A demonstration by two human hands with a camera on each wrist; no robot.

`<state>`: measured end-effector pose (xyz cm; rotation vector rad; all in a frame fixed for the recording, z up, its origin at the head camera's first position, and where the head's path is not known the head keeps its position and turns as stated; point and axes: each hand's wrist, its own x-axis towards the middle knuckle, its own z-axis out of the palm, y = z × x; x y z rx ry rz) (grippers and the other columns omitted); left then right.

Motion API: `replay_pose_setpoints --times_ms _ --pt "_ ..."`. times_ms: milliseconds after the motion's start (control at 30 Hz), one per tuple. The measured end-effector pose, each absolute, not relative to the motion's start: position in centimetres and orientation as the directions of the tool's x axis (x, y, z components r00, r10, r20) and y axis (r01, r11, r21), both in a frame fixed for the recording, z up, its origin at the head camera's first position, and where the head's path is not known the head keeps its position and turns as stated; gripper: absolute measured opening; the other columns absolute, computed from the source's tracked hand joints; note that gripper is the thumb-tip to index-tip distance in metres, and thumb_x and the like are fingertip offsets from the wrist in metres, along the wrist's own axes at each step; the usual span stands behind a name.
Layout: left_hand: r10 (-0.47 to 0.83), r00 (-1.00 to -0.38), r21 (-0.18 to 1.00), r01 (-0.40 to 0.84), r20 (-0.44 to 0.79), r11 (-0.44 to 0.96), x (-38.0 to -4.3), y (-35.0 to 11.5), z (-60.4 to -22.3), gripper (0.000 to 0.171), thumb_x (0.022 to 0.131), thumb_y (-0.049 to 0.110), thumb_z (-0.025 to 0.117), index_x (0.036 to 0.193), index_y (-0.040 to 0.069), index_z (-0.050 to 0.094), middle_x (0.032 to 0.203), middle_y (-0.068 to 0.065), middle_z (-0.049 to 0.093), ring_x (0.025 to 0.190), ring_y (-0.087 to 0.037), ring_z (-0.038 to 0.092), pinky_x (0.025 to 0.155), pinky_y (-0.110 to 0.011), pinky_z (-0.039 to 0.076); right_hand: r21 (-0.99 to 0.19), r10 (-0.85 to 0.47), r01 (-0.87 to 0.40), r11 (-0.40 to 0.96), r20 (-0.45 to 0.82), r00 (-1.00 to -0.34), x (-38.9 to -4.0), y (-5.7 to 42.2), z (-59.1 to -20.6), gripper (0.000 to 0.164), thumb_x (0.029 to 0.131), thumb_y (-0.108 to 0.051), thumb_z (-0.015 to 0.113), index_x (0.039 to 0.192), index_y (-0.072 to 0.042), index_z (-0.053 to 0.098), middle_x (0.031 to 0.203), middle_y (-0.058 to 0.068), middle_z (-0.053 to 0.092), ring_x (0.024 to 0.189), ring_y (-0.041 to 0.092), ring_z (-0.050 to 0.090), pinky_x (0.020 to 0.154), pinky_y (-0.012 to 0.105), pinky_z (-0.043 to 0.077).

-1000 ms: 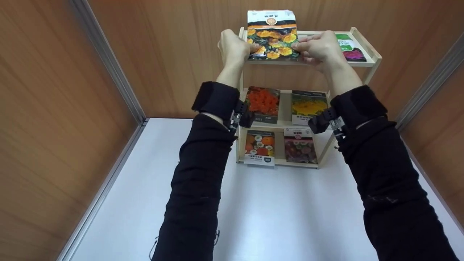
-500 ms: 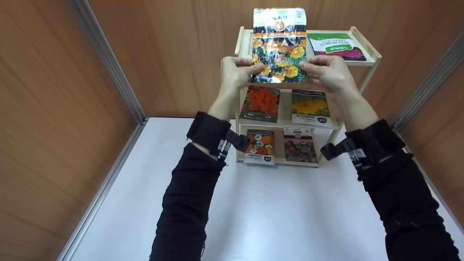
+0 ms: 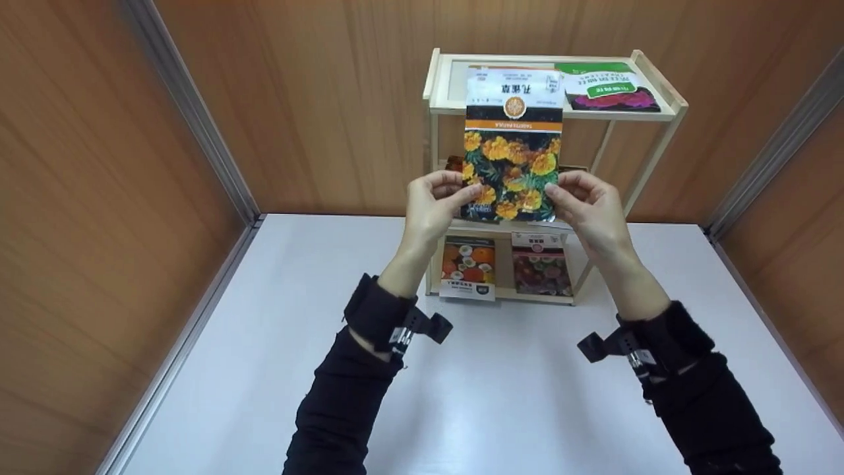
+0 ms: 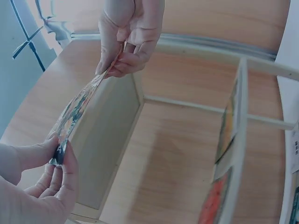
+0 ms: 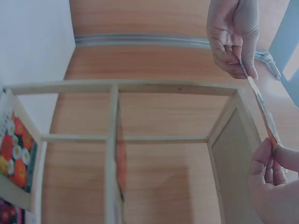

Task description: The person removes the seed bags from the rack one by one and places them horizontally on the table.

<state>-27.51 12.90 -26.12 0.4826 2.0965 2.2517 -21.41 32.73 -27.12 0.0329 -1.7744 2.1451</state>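
A marigold seed packet (image 3: 514, 145), white at the top with orange flowers below, is held up in front of the wooden shelf rack (image 3: 435, 86). My left hand (image 3: 432, 208) pinches its lower left edge between thumb and fingers. At the lower right edge, my right hand (image 3: 597, 211) pinches it the same way. Both wrist views show the packet (image 4: 77, 109) nearly edge-on, stretched between the two hands. In the head view it covers most of the middle shelf.
A green-and-white packet (image 3: 606, 86) lies on the top shelf at the right. On the bottom shelf sit an orange-and-white flower packet (image 3: 468, 267) and a dark pink one (image 3: 542, 270). The white table (image 3: 501, 389) spreads out in front, with wood panels around.
Both hands have drawn the marigold packet off the top shelf, down and toward me. The green-and-white packet behind it has come into fuller view.
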Motion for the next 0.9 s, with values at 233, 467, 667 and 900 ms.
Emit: replay_pose_setpoints --times_ms 233,467,667,900 --pt "0.214 -0.947 0.969 0.222 0.24 -0.105 -26.0 12.6 -30.0 0.016 0.075 0.001 0.068 0.086 -0.006 0.059 0.079 -0.01 0.061 0.071 -0.015 0.058 0.064 -0.023 0.049 -0.938 0.29 -0.335 -0.09 0.297 -0.91 -20.0 32.0 -31.5 0.009 0.08 -0.008 0.064 0.088 -0.006 0.06 0.078 0.003 0.053 0.068 0.011 0.047 0.055 0.018 0.042" --pt "0.217 -0.937 0.961 0.27 0.276 -0.055 -24.8 12.3 -33.5 0.018 0.075 0.002 0.068 0.086 -0.008 0.059 0.077 -0.012 0.061 0.069 -0.015 0.058 0.063 -0.024 0.049 -0.951 0.325 -0.307 -0.045 0.277 -0.904 -18.8 31.6 -35.2 0.009 0.081 -0.006 0.063 0.088 -0.002 0.059 0.08 0.005 0.053 0.071 0.011 0.05 0.059 0.019 0.047" --pt "0.214 -0.949 0.972 0.231 0.233 -0.036 -23.7 12.1 -36.7 0.016 0.074 0.002 0.069 0.084 -0.007 0.059 0.075 -0.009 0.061 0.067 -0.013 0.058 0.062 -0.024 0.049 -0.972 0.36 -0.234 -0.03 0.208 -0.909 -17.8 31.3 -38.1 0.012 0.08 -0.003 0.064 0.089 0.002 0.058 0.083 0.008 0.053 0.072 0.012 0.052 0.063 0.02 0.048" --pt "0.212 -0.967 0.99 0.139 0.142 -0.032 -22.5 11.8 -40.2 0.016 0.074 0.002 0.069 0.084 -0.007 0.059 0.076 -0.009 0.061 0.068 -0.014 0.058 0.063 -0.023 0.049 -0.991 0.393 -0.118 -0.058 0.087 -0.915 -16.5 30.8 -41.7 0.015 0.078 -0.004 0.065 0.09 0.002 0.058 0.082 0.008 0.055 0.072 0.013 0.054 0.065 0.024 0.05"
